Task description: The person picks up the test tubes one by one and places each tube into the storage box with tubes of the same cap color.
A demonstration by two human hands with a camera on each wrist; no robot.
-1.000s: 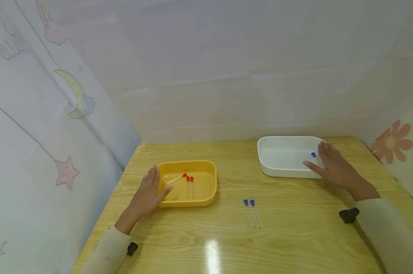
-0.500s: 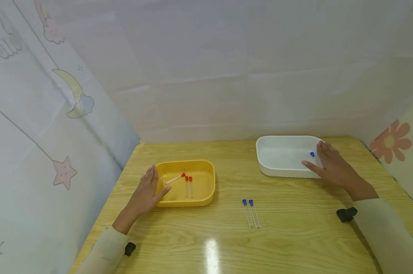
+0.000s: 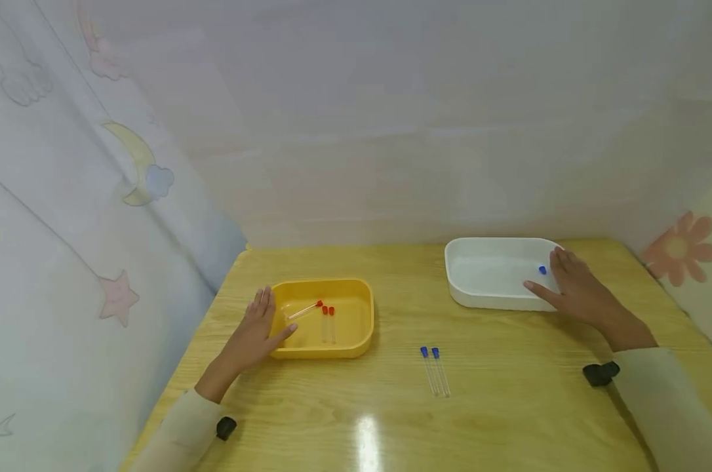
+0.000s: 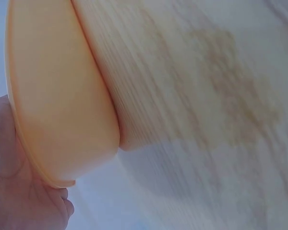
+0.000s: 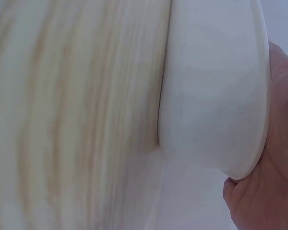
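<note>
- The left hand (image 3: 251, 337) is being rested against the left end of the yellow tray (image 3: 326, 353); its fingers are being held straight along the rim, its thumb is being spread over the front left corner, and nothing is being gripped.
- The right hand (image 3: 583, 295) is being rested in the same manner against the right end of the white tray (image 3: 492, 302), fingers straight, thumb spread apart, nothing being gripped.
- In both wrist views, a palm is being shown touching a tray's rim.
- In the yellow tray, three clear tubes with red caps are being held: a slanted tube (image 3: 303, 310) near the left hand, and a red-capped pair (image 3: 333, 324) lying side by side, caps toward the back.
- In the white tray, a small blue cap (image 3: 542, 270) is being held near the right hand; whether a tube is joined to it cannot be told.
- Between the trays and nearer the person, two blue-capped tubes (image 3: 430, 373) are being supported by the wooden table (image 3: 509, 406), lying side by side, caps toward the back.
- The arms are being covered by pale sleeves (image 3: 663, 393), and a black piece (image 3: 226, 428) is being worn near each cuff.
- The table is being backed by pale cloth (image 3: 356, 131); at the sides, a moon (image 3: 134, 154), a star (image 3: 118, 298) and a flower (image 3: 679, 248) are being displayed.
</note>
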